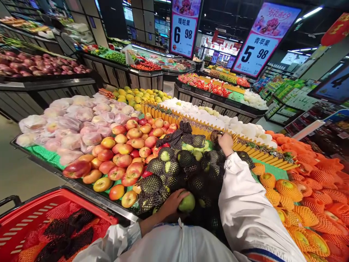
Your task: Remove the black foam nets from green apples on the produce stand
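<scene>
My left hand [172,201] is closed around the side of a bare green apple [187,202], low at the front of the fruit display. My right hand [225,143] reaches to the back of the green apples, beside the yellow divider. Its fingers are bent against a dark foam net [215,135]; whether fruit is inside cannot be made out. Between my hands lie several green apples in black foam nets [191,162]. A few bare green apples [196,147] show behind them, next to a bunch of black nets [178,135].
Red-yellow apples [131,145] and bagged fruit [79,120] lie to the left; orange-netted fruit [286,189] lies to the right. A red basket [68,196] with red, orange and black foam nets stands at front left. A low yellow divider [261,151] runs along the back.
</scene>
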The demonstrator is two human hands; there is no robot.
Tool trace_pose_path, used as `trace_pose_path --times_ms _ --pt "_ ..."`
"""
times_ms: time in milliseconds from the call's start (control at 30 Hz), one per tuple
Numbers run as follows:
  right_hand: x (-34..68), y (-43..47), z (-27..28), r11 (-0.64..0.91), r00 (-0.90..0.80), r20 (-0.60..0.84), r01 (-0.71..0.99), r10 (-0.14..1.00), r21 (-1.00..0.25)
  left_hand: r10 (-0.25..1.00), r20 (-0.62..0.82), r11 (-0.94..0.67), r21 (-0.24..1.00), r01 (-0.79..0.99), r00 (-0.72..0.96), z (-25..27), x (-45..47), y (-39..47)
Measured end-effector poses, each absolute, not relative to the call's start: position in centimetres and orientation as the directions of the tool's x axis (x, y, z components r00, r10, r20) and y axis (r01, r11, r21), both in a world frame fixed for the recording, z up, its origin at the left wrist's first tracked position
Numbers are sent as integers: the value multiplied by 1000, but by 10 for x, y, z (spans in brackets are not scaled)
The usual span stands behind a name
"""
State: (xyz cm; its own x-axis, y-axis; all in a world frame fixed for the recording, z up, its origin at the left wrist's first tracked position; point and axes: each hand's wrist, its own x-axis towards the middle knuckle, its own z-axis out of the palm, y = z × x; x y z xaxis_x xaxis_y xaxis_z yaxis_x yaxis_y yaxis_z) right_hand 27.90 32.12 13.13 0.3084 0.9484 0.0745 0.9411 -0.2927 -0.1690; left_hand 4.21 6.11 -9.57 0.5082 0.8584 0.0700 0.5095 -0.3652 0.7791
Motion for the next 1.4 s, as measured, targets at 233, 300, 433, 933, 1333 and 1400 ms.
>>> trace_pose_path --times_ms 233,300,433,933,1333,1400 --pt "285 185 180 244 -71 417 894 906 -377 844 170 -431 779 455 509 -87 38 56" --pt "272 136 158 337 -167 405 854 899 -397 845 198 -444 777 446 496 -88 37 55" --pt "245 74 75 332 -233 240 740 942 -585 872 155 -402 767 500 464 -98 38 59" --pt "257 34 -16 86 89 183 633 979 -769 860 248 -414 850 326 447 -57 38 58" --pt "233 29 13 204 -166 137 514 977 -833 942 -86 119 990 -81 323 -32 49 52" --pt "234 26 14 208 -157 151 468 976 -859 944 -82 113 990 -81 321 -28 50 56"
